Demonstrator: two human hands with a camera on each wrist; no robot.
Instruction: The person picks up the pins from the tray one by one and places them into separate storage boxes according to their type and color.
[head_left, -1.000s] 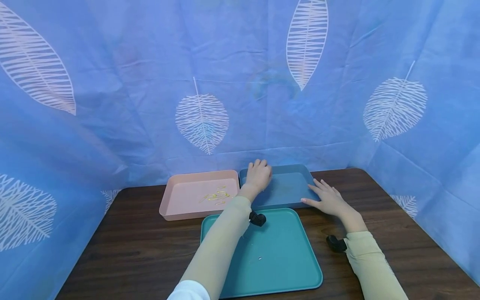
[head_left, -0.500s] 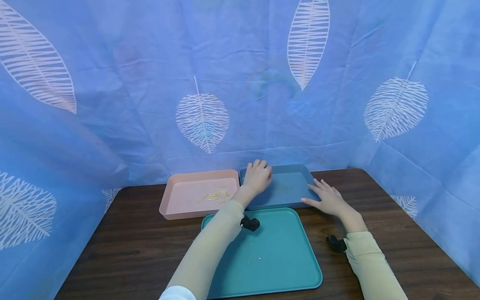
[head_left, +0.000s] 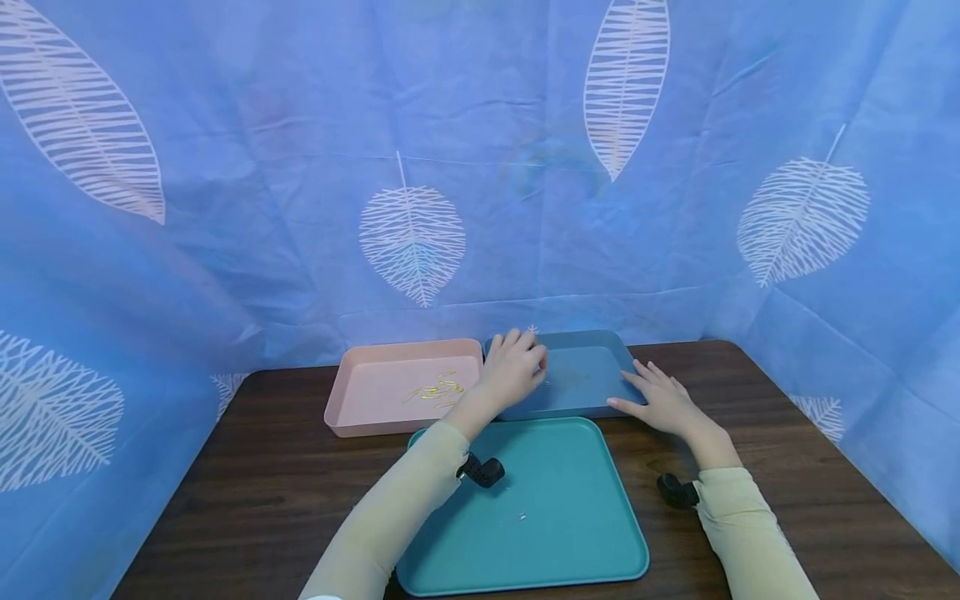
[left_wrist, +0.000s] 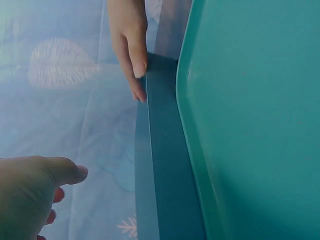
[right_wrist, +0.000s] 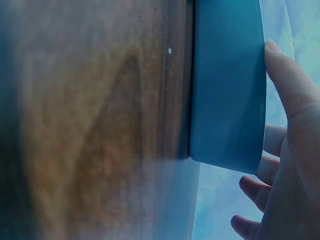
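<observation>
My left hand hovers over the left part of the blue tray, fingers loosely bent. In the left wrist view the thumb of the left hand stands apart from the fingertips, and nothing shows between them. At the blue tray's right front corner rests my right hand, its fingers spread. In the right wrist view the thumb of the right hand touches the rim of the blue tray, and fingers lie by its side. Several thin gold pieces lie in the pink tray; their kind is too small to tell.
A teal tray lies in front of both other trays, with a tiny silvery piece on it. All three trays stand on a dark wooden table. A blue leaf-patterned cloth hangs behind and at the sides.
My left hand has drawn slightly back toward me, and its forearm has shifted left and down. The right hand keeps its place at the blue tray's corner. The head view has shifted slightly.
</observation>
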